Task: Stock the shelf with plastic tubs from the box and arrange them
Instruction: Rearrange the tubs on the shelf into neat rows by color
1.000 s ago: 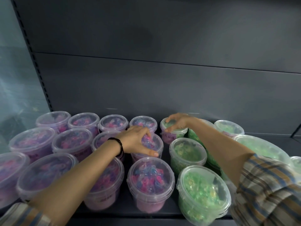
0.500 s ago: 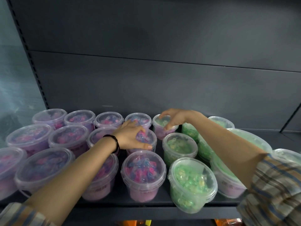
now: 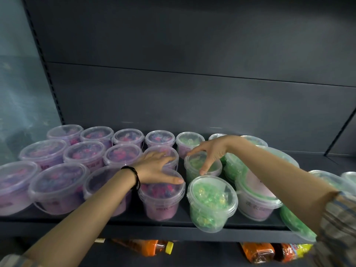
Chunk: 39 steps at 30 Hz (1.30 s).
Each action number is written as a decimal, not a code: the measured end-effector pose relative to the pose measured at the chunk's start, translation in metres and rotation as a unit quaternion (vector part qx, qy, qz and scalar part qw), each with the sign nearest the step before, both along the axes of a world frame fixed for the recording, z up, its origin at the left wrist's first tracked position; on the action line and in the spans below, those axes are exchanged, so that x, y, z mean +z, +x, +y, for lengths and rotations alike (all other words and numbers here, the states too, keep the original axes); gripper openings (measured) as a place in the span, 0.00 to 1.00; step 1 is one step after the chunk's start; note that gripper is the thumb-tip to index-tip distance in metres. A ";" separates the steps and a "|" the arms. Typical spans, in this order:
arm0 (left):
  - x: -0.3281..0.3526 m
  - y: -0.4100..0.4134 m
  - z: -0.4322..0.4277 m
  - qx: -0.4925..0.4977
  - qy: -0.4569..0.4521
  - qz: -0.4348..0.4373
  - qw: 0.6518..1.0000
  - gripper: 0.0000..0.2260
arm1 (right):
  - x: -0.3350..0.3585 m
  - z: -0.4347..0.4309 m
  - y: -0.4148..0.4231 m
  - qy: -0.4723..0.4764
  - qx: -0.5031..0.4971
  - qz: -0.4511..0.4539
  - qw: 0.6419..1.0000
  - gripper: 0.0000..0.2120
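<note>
Clear lidded plastic tubs stand in rows on the dark shelf [image 3: 173, 227]: purple-filled ones on the left, green-filled ones on the right. My left hand [image 3: 156, 168] lies flat with spread fingers across the lids of a middle-row purple tub [image 3: 169, 151] and the front purple tub [image 3: 161, 199]. My right hand [image 3: 210, 153] reaches over the middle-row green tub [image 3: 194, 170], its spread fingertips touching the lid and rim. The front green tub [image 3: 212, 203] sits at the shelf's front edge, leaning slightly forward.
More green tubs crowd the right side, one [image 3: 256, 199] tilted on its side under my right forearm. Orange bottles [image 3: 154, 247] lie on the level below. The dark back panel [image 3: 173, 93] rises behind the tubs, and an upright post [image 3: 48, 74] bounds the left.
My right hand has come forward from the back-row tub to the middle-row green tub. My left hand has slid forward, its thumb now on the front purple tub's lid.
</note>
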<state>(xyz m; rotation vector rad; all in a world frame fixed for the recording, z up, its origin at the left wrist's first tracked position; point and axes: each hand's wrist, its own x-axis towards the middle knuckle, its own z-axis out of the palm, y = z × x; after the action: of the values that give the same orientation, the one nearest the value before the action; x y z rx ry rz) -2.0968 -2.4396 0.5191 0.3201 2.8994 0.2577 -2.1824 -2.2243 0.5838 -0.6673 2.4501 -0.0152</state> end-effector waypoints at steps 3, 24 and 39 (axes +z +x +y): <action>-0.003 0.004 0.000 0.005 0.004 0.007 1.000 0.44 | -0.008 -0.006 0.000 0.000 -0.015 0.021 1.000 0.44; -0.006 0.015 0.005 0.016 0.011 0.109 0.994 0.44 | -0.011 -0.013 0.034 -0.047 -0.076 0.237 0.967 0.34; -0.023 0.092 0.044 0.022 0.034 0.211 0.977 0.33 | -0.025 0.043 0.107 -0.015 0.086 0.158 0.984 0.43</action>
<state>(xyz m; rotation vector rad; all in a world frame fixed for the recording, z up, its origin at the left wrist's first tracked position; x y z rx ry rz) -2.0049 -2.3958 0.4961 0.3599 3.3240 0.3330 -2.0752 -2.1811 0.5586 -0.9550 2.6864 0.1326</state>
